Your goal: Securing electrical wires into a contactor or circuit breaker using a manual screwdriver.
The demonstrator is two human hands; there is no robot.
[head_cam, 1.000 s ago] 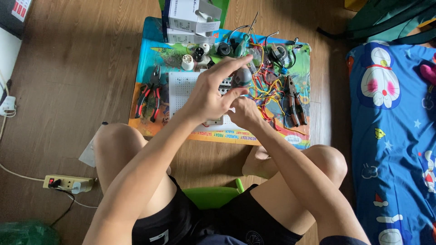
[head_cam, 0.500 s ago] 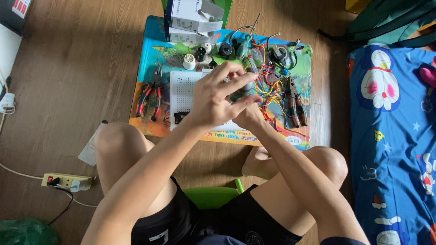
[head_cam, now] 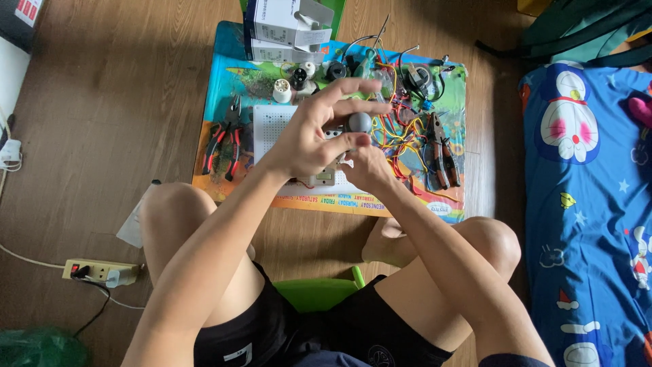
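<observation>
My left hand (head_cam: pixel 309 139) hovers over a white perforated board (head_cam: pixel 268 126) on a colourful mat (head_cam: pixel 227 75). Its thumb and fingertips close around a grey round knob (head_cam: pixel 358 122). My right hand (head_cam: pixel 367 170) sits just below and to the right, curled, with its fingertips tucked under the left hand; what it grips is hidden. A tangle of red, yellow and black wires (head_cam: pixel 401 129) lies right of the knob. A small white switch (head_cam: pixel 324 177) sits on the board under my left wrist.
Red-handled pliers (head_cam: pixel 224 139) lie left of the board, more pliers (head_cam: pixel 441 153) to the right. White boxes (head_cam: pixel 282 27) and small sockets (head_cam: pixel 282 92) stand at the mat's far edge. A power strip (head_cam: pixel 98 272) lies on the wooden floor at left, a blue blanket (head_cam: pixel 591 204) at right.
My left hand's fingers have lifted from a stretched reach and curled in around the grey knob. The right hand has barely moved.
</observation>
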